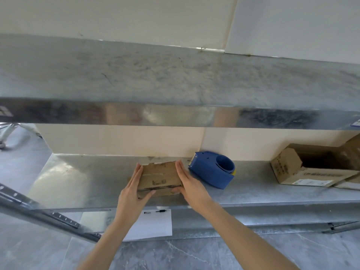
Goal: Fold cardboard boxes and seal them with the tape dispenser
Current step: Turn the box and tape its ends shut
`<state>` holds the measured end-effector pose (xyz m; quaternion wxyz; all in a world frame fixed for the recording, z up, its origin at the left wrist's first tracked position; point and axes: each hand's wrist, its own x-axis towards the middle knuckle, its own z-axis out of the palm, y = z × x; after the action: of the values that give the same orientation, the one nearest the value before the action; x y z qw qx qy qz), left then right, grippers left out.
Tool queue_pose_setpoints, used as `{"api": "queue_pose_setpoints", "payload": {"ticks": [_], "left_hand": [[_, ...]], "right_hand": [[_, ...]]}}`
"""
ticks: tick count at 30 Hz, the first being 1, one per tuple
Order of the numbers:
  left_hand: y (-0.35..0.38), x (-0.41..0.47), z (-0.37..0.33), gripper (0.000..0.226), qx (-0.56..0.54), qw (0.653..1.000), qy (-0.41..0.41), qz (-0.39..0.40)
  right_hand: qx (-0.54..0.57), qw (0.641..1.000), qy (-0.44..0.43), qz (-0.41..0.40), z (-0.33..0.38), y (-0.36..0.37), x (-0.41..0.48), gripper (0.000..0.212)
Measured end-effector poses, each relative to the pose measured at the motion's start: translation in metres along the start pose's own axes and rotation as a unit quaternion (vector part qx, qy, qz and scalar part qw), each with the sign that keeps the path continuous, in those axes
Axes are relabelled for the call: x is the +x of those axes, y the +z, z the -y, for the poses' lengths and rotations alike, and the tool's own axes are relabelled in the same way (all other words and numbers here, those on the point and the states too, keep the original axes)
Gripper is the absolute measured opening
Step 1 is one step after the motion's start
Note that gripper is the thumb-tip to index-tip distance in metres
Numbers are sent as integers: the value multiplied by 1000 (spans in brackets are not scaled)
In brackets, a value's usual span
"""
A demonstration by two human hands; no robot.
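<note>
1. On the grey steel shelf (78,182), our left hand (132,193) and right hand (191,187) press the brown cardboard box (158,177), fingers (136,172) straight.
2. The blue plastic tape dispenser (212,170) lies beside the right hand.

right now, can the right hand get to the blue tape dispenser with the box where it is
Probably yes. The right hand lies flat against the right side of the small cardboard box, and the blue tape dispenser sits just to its right on the metal shelf with nothing between them.
</note>
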<state>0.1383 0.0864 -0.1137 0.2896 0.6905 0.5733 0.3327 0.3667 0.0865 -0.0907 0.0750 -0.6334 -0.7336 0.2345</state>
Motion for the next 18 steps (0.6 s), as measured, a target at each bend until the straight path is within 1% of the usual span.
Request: {"api": "queue_pose_setpoints", "payload": {"ticks": [2, 6, 8, 10, 13, 15, 18], "left_hand": [[-2, 0, 1, 91, 5, 1000, 11, 13], [-10, 4, 8, 85, 4, 999, 33, 18], [-9, 5, 11, 85, -17, 999, 32, 23], [-4, 3, 13, 87, -53, 998, 23, 26], [2, 0, 9, 91, -74, 997, 17, 10], [3, -2, 6, 95, -77, 997, 5, 16], [5, -5, 4, 97, -91, 995, -25, 29]], "right_hand": [[5, 1000, -6, 2, -2, 1, 0, 95], [73, 997, -11, 6, -1, -6, 2, 94], [67, 998, -22, 0, 1, -2, 1, 94], [72, 997, -31, -15, 4, 9, -4, 96], [85, 994, -39, -64, 5, 20, -5, 101], [91, 993, -35, -64, 4, 21, -4, 100], [94, 992, -61, -62, 1, 20, -5, 95]]}}
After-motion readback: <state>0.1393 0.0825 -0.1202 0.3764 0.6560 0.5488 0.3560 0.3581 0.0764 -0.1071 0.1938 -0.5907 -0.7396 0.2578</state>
